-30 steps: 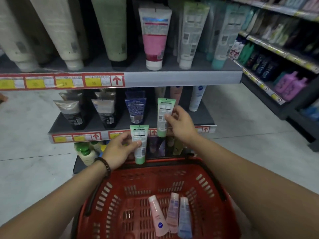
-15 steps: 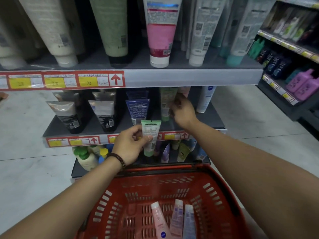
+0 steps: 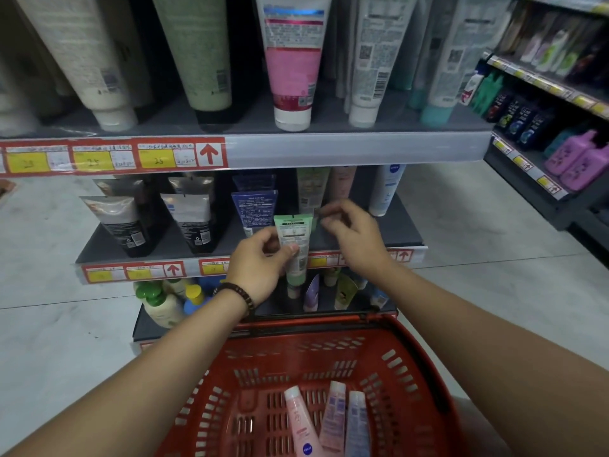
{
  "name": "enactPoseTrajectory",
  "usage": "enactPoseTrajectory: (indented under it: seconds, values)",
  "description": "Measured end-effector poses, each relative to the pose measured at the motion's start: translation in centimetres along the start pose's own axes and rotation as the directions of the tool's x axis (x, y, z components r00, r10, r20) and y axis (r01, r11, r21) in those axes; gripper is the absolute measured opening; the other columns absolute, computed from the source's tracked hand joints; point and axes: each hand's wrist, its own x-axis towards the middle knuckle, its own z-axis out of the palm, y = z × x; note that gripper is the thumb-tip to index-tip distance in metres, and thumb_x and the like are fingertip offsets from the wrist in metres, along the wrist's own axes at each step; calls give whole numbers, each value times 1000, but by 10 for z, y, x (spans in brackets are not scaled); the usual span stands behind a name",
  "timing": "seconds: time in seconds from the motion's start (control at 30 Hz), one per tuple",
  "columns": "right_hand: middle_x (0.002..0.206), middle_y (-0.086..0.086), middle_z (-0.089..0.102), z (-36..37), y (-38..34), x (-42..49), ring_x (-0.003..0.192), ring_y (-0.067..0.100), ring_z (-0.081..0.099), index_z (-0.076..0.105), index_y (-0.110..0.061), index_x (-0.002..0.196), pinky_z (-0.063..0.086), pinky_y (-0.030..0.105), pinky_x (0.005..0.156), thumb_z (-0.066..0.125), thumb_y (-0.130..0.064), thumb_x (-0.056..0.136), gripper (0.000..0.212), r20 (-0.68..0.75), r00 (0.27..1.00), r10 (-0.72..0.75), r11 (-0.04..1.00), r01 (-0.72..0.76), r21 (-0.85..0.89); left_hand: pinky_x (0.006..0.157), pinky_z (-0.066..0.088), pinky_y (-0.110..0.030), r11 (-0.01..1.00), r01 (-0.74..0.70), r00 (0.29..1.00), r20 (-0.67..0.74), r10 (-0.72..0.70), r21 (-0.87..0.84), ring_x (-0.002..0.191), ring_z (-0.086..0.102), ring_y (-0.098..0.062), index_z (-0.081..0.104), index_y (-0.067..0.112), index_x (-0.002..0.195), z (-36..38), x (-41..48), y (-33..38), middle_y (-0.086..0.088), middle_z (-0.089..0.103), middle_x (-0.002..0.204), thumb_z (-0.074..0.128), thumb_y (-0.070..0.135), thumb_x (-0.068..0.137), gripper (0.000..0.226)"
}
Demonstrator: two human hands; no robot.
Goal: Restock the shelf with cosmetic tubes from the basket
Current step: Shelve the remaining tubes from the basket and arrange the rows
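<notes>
Before shelf (image 3: 406,233), left grip (image 3: 260,268) pinches green tube (image 3: 294,237); right grip (image 3: 356,235) beside it, empty.

left wrist: wearing a dark beaded bracelet (image 3: 234,292), small round beads in a single strand, sitting snug just behind the left hand (image 3: 260,262)
bead finish: catching a slight gloss; finer detail too small to tell
left forearm: running bare from the bracelet to the view's lower left corner
right forearm: running bare from the right hand (image 3: 357,234) to the view's right edge
hands: both showing bare
</notes>
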Motion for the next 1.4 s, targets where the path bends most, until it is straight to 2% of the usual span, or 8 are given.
enactPoseTrajectory:
  seconds: [0.1,0.27,0.5,0.67,0.93,1.1,1.23,1.4]
  values:
    - [102,2,78,-4,0,-19,87,33,69,75,-27,119,61,42,82,80,-27,94,26,158,986,-56,993,72,-92,97,66,-57,999,-33,999,-21,32,-34,105,82,-19,80,42,114,8,5,9,8,86,113,77,42,90,25]
    - [98,0,81,0,-9,-15,79,28,73,76,-29,123,64,45,79,78,-30,101,22,93,990,-103,985,114,-127,101,66,-47,994,-102,992,-75,105,31,108,80,-10,77,29,125,18,13,32,13,85,112,73,21,105,22]
    - [116,-9,79,0,-7,7,90,-9,72,75,-18,133,52,5,80,75,-19,105,28,36,995,-94,983,98,-154,88,56,-13,990,-59,998,10,58,124,115,70,0,57,34,144,25,13,36,15,74,125,59,-10,104,60]
    - [119,-5,80,8,5,10,105,11,76,75,-19,132,63,37,99,74,-21,106,26,6,999,-41,985,41,-169,112,56,-32,992,-29,998,64,21,125,131,66,-5,50,32,161,33,15,25,13,71,136,56,-9,106,68]
    - [111,-4,82,16,9,13,99,18,79,74,-21,127,66,49,95,72,-22,106,21,-18,1000,9,990,-11,-140,123,52,-48,994,-25,997,70,18,103,139,66,-10,48,33,164,36,21,13,8,71,147,58,-4,105,70]
    - [114,-2,82,14,8,12,104,16,78,75,-17,127,63,46,101,74,-22,105,23,-8,999,46,990,-46,-135,117,56,-51,996,-8,998,70,1,92,130,72,-11,48,33,163,37,18,12,9,74,142,60,17,91,75]
    - [117,-1,76,9,10,-7,102,15,74,68,-16,135,61,38,97,73,-28,105,33,-92,994,57,986,-71,-152,117,56,-42,999,-2,998,66,0,38,116,71,1,47,20,163,39,-5,28,13,70,137,65,-1,102,67]
    - [88,-8,61,6,31,-89,77,14,57,63,-19,101,47,34,71,67,-20,102,4,-225,956,-189,937,107,-334,78,66,-41,987,-11,994,113,-7,162,86,78,-17,65,30,122,13,-57,10,12,74,101,71,17,99,27]
